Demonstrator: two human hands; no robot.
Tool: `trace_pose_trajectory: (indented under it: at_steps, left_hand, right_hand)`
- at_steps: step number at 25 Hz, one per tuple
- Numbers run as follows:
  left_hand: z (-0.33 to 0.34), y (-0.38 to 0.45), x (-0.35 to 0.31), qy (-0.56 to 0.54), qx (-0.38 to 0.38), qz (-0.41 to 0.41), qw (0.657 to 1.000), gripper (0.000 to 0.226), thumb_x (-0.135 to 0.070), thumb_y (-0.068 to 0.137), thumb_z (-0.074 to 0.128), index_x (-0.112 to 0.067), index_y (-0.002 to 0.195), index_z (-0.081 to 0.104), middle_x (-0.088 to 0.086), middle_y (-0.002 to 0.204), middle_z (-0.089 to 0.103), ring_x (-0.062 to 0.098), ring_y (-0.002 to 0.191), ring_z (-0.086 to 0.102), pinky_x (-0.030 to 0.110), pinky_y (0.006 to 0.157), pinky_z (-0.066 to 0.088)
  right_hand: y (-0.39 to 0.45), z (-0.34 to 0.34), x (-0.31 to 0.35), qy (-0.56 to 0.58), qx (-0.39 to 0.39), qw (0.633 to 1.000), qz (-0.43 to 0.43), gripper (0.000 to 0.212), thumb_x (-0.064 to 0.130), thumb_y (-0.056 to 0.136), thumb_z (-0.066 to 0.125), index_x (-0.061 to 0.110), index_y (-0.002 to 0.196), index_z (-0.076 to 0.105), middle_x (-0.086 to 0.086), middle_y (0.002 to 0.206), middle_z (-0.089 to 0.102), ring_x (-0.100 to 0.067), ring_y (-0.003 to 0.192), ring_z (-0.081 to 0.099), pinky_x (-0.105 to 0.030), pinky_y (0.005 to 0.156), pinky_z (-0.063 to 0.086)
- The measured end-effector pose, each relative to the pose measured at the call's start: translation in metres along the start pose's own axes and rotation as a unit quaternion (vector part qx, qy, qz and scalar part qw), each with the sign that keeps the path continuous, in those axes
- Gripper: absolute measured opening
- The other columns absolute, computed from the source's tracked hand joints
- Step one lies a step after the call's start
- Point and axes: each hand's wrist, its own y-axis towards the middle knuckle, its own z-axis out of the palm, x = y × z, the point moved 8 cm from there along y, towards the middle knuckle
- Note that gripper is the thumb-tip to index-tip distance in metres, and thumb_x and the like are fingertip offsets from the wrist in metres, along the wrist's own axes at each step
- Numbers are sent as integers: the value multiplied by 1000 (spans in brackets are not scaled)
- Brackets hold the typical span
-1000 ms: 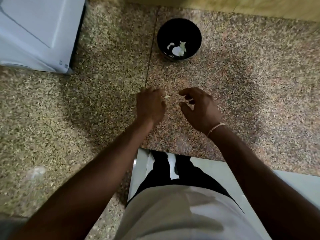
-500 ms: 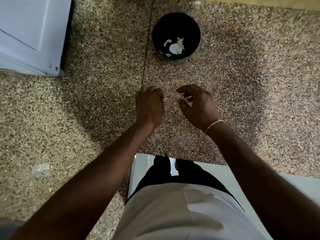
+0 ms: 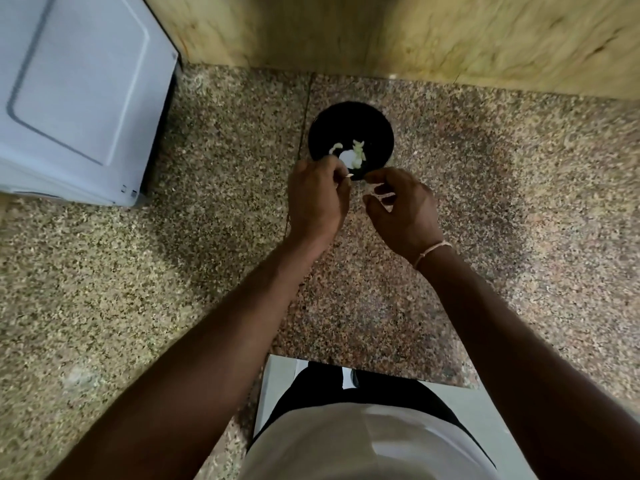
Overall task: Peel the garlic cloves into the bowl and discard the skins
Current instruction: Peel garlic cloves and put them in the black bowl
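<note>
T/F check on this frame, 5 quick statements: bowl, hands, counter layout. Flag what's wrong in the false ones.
1. The round black bowl holds pale garlic pieces. True.
2. The left hand pinches a small pale sliver near the bowl's near rim. True.
3. The right hand grips a knife. False: no knife shows; its fingers are loosely curled, holding nothing visible.
4. The white appliance sits to the right of the bowl. False: it sits at the left of the speckled stone counter.
5. A thin pale band circles the left wrist. False: it is on the right wrist.
</note>
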Motion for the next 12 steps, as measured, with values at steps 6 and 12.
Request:
trace_pose_trajectory:
  at_steps: [6,12]
  left_hand:
    - [9,19,8,18,41,-40,998,17,-19,96,71,-20,113,72,-1,105,69,22,110,58,34,87,51]
    - [-8,-43,49,-28,23,-98,995,17,-14,93,76,-20,108,73,-4,103,71,16,99,59,10,71,42]
  right_hand:
    - [29,-3,4,-12,-8,1000,-7,31,17,89,68,12,119,70,-4,117,71,-18,101,69,-42,85,59]
    - [0,37,0,5,45,999,-18,26,18,91,69,13,116,70,-4,113,72,-16,92,69,-38,79,60]
